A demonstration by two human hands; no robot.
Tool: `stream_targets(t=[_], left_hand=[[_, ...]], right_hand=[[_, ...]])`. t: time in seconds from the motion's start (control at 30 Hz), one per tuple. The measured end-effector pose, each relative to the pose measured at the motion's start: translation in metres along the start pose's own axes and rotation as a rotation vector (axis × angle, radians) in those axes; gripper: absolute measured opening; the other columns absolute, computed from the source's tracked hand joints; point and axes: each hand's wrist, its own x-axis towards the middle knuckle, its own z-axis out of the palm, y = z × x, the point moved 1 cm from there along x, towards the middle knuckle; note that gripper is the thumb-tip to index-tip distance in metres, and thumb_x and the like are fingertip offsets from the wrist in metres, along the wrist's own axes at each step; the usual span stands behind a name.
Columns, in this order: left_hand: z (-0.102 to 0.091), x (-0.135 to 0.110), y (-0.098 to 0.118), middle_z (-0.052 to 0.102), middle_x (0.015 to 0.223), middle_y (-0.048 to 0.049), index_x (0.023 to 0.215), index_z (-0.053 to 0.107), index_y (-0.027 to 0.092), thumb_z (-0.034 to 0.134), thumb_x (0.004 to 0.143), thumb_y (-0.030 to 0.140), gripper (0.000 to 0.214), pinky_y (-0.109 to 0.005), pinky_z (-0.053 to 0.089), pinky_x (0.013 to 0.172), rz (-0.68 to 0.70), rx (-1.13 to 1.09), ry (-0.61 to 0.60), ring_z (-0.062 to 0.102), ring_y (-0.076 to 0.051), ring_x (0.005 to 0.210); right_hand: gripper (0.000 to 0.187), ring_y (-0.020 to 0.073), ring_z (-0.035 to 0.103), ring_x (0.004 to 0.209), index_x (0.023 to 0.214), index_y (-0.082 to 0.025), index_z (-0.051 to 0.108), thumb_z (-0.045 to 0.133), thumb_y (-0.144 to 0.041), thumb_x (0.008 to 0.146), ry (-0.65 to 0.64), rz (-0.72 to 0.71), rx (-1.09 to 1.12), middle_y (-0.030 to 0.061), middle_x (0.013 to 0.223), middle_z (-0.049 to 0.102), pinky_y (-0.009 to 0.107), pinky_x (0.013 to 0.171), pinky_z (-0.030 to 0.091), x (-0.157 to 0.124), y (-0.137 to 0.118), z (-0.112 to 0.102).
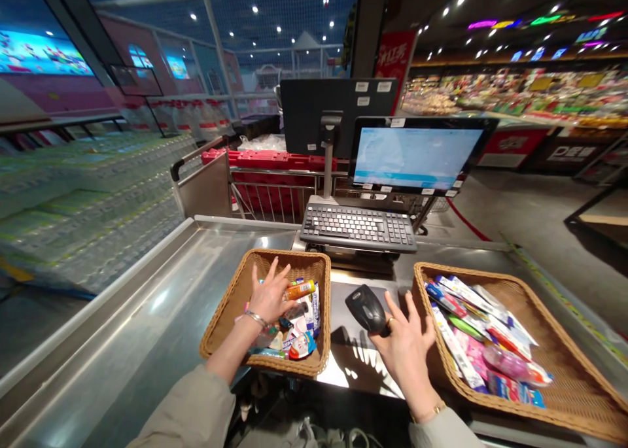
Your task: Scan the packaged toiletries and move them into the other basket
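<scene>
Steel checkout counter (161,304), two wicker baskets (223,317) (574,382), keyboard (358,227)

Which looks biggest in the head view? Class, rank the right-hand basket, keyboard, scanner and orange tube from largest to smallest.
1. right-hand basket
2. keyboard, though it sits farther from the camera, so it may look smaller than it is
3. scanner
4. orange tube

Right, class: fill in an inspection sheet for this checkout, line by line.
Surface: shiny steel counter.
Job's things: left basket of small goods, orange tube on top; scanner between the baskets.
Clutter: right basket of packets; keyboard; monitor.
Hands: left hand open in left basket, by the tube; right hand open beside scanner.
Cables: nothing seen clearly.
Surroundings: blurred shop shelves.
</scene>
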Motion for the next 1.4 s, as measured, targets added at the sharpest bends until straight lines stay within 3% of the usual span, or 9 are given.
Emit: stream_targets(t=[0.5,1.1,1.4], left_hand=[[-0.003,0.014,0.041,0.052,0.144,-0.0045,0.082,0.061,0.024,0.073,0.074,0.037,0.019,-0.072,-0.01,0.111,0.004,0.015,0.193,0.026,-0.033,0.145],[-0.001,0.031,0.079,0.047,0.148,-0.006,0.089,0.062,0.024,0.071,0.076,0.035,0.019,-0.074,-0.011,0.11,0.038,-0.058,0.2,0.021,-0.037,0.145],[0.005,0.037,0.087,0.045,0.149,-0.0044,0.089,0.061,0.025,0.071,0.077,0.035,0.019,-0.074,-0.011,0.111,0.062,-0.041,0.223,0.022,-0.035,0.146]], right_hand=[[0.012,0.0341,0.035,0.136,0.078,-0.026,0.068,0.06,-0.032,0.071,0.029,-0.001,0.015,-0.0002,0.13,0.062,0.062,0.108,0.013,0.0,-0.001,-0.006],[0.011,0.0348,0.033,0.138,0.076,-0.024,0.067,0.06,-0.025,0.069,-0.033,0.04,0.048,0.002,0.133,0.06,0.061,0.108,0.014,0.001,-0.003,-0.023],[0.013,0.0347,0.032,0.139,0.078,-0.024,0.067,0.058,-0.023,0.069,-0.005,0.012,0.025,0.0025,0.133,0.06,0.062,0.108,0.012,0.001,0.001,-0.024]])
